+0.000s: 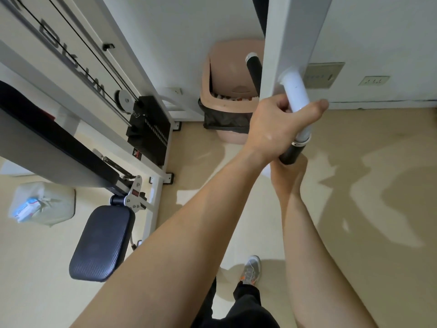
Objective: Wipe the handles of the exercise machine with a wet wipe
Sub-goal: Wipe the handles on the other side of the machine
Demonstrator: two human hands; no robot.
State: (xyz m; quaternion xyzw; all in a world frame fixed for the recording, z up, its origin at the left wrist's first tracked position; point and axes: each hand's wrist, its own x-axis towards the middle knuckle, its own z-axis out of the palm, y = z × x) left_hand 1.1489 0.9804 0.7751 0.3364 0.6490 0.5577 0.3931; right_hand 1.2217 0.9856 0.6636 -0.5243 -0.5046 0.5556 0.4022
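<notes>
Two hands meet on one handle (296,107) in the head view. It juts out from the machine's white post (287,43) and slants down toward the person. Its white tube (295,93) comes first and its black grip (290,153) forms the near end.

The left hand (272,129) is clenched round the white tube, with the thumb hooked over the far side, and seems to be steadying the bar. The right hand (289,174) sits directly under the black grip's end, touching it. Its fingers are hidden behind the grip and the left wrist, so I cannot tell whether it clasps the foam or only cups it. No wet wipe shows anywhere near the handle, so it may be bunched inside that hidden palm.

The relation that matters is the handle's long axis, which runs from the right hand up and away toward the post. The right hand is nearer the foam, so a wiping stroke would likely slide along that line until it meets the left hand.

A second handle (254,65) pokes out behind the post, in front of a pink bin (227,102), and looks untouched. A padded seat (101,242) stands well off to the left.
</notes>
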